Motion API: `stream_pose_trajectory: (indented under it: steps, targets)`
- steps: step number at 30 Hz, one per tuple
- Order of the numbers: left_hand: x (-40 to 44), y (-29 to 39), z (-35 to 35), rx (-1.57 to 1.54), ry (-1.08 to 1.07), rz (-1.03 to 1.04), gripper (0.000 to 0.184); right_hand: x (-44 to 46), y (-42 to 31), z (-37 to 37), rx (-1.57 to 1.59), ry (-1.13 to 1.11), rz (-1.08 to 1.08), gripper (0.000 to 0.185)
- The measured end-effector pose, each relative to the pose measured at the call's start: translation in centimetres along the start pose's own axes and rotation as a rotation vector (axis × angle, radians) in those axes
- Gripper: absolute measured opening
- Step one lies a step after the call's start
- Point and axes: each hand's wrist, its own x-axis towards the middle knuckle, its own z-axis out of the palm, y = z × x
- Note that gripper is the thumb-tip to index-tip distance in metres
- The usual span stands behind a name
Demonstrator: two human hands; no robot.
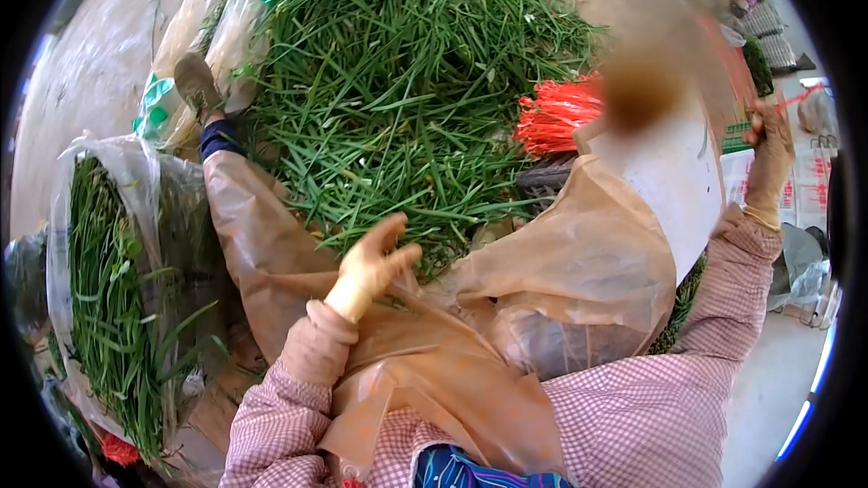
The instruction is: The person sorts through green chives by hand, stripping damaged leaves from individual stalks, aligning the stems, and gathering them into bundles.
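Red strand [802, 97], probably super light, floppy and best gripped near one end, is pinched in the right hand [772, 146]; left hand [370, 262] is held open by the greens [407, 99].

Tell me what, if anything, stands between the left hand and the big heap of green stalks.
Nothing visible blocks the way. The left hand is open, close to the near edge of the heap of green stalks; the brown apron lies beneath the hand, not across its path.
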Motion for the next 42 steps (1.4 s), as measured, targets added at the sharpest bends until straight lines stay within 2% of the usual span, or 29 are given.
stream_pose_trajectory:
  steps: [2, 4, 6, 7, 8, 9, 10, 11, 14, 16, 17, 19, 21, 22, 23, 24, 26, 27, 30, 31, 32, 33, 34, 35, 36, 37, 38, 39, 42]
  targets:
    - [2.0, 0.2, -0.8, -0.46, 0.161, -0.108, 0.063, 1.6, 3.8, -4.5, 0.038, -0.029, 0.072, 0.022]
    - [3.6, 1.2, -2.4, -0.572, 0.42, -0.247, 0.061, 2.9, 8.1, -7.5, -0.312, -0.209, 0.47, 0.025]
    - [6.6, 1.6, -3.8, -0.468, 0.706, -0.227, 0.06, 1.3, 9.7, -5.5, -1.005, -0.507, 0.406, 0.03]
    - [7.4, 1.9, -4.4, -0.346, 0.812, -0.192, 0.059, -0.8, 8.2, -3.1, -1.405, -0.632, -0.114, 0.032]
    - [8.8, 1.5, -5.2, -0.261, 0.925, -0.127, 0.059, -2.9, 6.9, 0.1, -1.263, -0.577, -0.338, 0.033]
    - [10.1, 1.0, -6.2, -0.071, 1.013, -0.176, 0.06, -4.8, 5.5, 4.0, -1.107, -0.52, -0.552, 0.034]
    - [10.9, 0.0, -7.1, 0.125, 1.095, -0.225, 0.061, -6.6, 2.6, 8.2, -0.73, -0.651, -0.46, 0.034]
    - [11.5, -1.7, -7.5, 0.118, 1.119, -0.244, 0.063, -8.8, 0.1, 12.7, -0.502, -0.765, -0.352, 0.036]
    - [12.7, -7.0, -8.5, 0.16, 1.181, -0.41, 0.073, -15.9, -3.5, 25.3, -0.386, -1.176, -0.157, 0.041]
    - [12.0, -8.1, -8.6, 0.199, 1.123, -0.762, 0.075, -18.7, 1.9, 31.9, -0.279, -1.316, -0.061, 0.052]
    - [11.7, -8.7, -8.2, 0.249, 1.142, -0.831, 0.074, -20.6, 6.3, 34.2, -0.254, -1.167, -0.097, 0.061]
    - [11.5, -8.2, -7.6, 0.316, 1.129, -0.824, 0.069, -23.3, 10.2, 35.4, -0.542, -1.067, 0.142, 0.075]
    - [11.6, -9.6, -6.0, 0.521, 1.079, -0.803, 0.065, -26.1, 13.7, 34.2, -0.709, -1.016, 0.303, 0.075]
    - [12.4, -9.8, -5.7, 0.576, 1.092, -0.797, 0.065, -28.8, 16.7, 34.4, -0.719, -0.96, 0.304, 0.077]
    - [13.5, -10.5, -5.2, 0.52, 1.167, -0.77, 0.064, -31.8, 18.7, 34.8, -0.838, -0.838, 0.121, 0.077]
    - [14.4, -11.1, -4.5, 0.467, 1.236, -0.75, 0.063, -33.5, 18.0, 35.0, -0.837, -0.805, 0.174, 0.077]
    - [14.3, -10.1, -3.0, 0.396, 1.13, -0.709, 0.064, -35.8, 13.4, 34.7, -0.708, -0.805, 0.339, 0.071]
    - [14.3, -9.5, -2.0, 0.336, 1.124, -0.651, 0.066, -37.5, 13.5, 35.0, -0.689, -0.761, 0.301, 0.068]
    - [15.2, -5.1, -1.0, 0.039, 0.967, -0.507, 0.071, -37.9, 11.0, 36.4, -0.39, -0.727, 0.62, 0.068]
    - [16.1, -5.9, -0.8, -0.076, 0.912, -0.402, 0.07, -37.2, 10.3, 36.7, -0.241, -0.771, 0.821, 0.075]
    - [17.8, -7.0, -0.3, -0.174, 0.894, -0.295, 0.068, -38.2, 12.3, 37.3, -0.232, -0.773, 0.815, 0.075]
    - [17.9, -4.8, -1.0, -0.088, 0.814, -0.245, 0.068, -40.0, 16.0, 38.8, 0.392, -0.842, 0.985, 0.075]
    - [18.2, -2.1, -2.1, -0.001, 0.733, -0.199, 0.068, -37.7, 13.2, 38.3, 0.73, -0.85, 1.144, 0.075]
    - [20.9, -3.3, -3.2, 0.182, 0.693, -0.022, 0.064, -35.2, 10.4, 37.8, 1.037, -0.848, 1.335, 0.076]
    - [23.4, -4.7, -4.3, 0.358, 0.638, 0.142, 0.061, -31.5, 6.8, 36.3, 1.103, -0.888, 1.507, 0.077]
    - [21.8, 1.3, -5.7, 0.066, 0.518, 0.027, 0.067, -28.4, 3.6, 34.4, 1.068, -0.963, 1.481, 0.075]
    - [20.4, 8.2, -7.4, -0.226, 0.393, -0.081, 0.073, -27.8, 5.4, 35.5, 1.293, -1.03, 1.341, 0.067]
    - [21.9, 10.1, -8.8, -0.266, 0.276, 0.099, 0.075, -26.0, 5.5, 36.2, 1.317, -1.01, 1.259, 0.066]
    - [26.5, 18.0, -14.7, -0.019, 0.138, 0.465, 0.079, -18.0, 4.7, 38.8, 1.209, -0.859, 1.045, 0.064]
